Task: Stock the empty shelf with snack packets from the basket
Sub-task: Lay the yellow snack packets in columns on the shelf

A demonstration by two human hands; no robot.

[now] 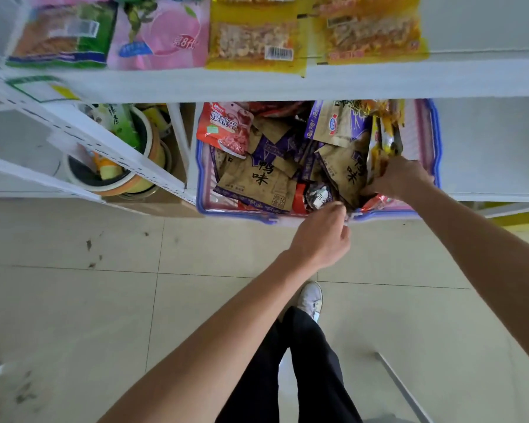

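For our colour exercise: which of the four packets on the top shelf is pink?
The pink packet, second from left, between the green packet and a yellow packet.

Both bare arms reach forward. The left hand [321,239] hovers knuckles-up, fingers curled, holding nothing; the right hand [402,178], farther ahead, bends its fingers downward, tips hidden.

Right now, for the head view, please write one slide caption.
Right hand grips yellow packets in the basket; left hand is at its near rim.
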